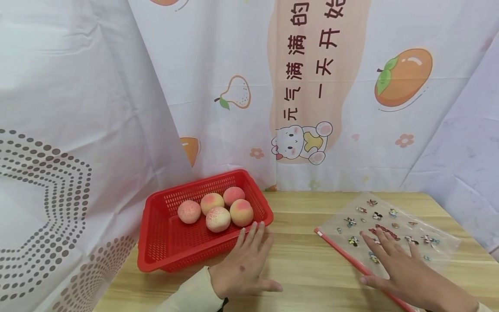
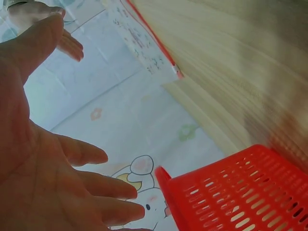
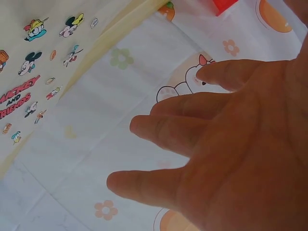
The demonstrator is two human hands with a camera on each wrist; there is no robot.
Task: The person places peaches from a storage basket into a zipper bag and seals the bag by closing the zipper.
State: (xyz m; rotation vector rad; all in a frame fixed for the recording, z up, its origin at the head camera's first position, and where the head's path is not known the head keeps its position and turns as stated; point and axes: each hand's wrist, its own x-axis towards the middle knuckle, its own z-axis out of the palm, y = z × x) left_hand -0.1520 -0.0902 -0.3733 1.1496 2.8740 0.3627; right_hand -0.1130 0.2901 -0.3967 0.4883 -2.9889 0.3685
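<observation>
My left hand (image 1: 247,266) is spread beside the front right corner of a red plastic basket (image 1: 156,240); in the left wrist view its straight fingers hold nothing. Several peaches lie in the basket, among them a pale speckled peach (image 1: 218,219) at the front and a yellow-pink peach (image 1: 241,212) to its right. On the right, my right hand (image 1: 407,275) is over a clear zip bag (image 1: 343,221) printed with cartoon figures. Its fingers are straight and apart, with nothing in them. The bag lies flat, its red slider strip (image 1: 343,252) towards the left hand.
The wooden table (image 1: 300,260) carries the basket on the left and the bag on the right. A white curtain (image 1: 234,130) printed with fruit and lettering hangs along the table's back edge. Another patterned cloth (image 1: 70,173) hangs at the left.
</observation>
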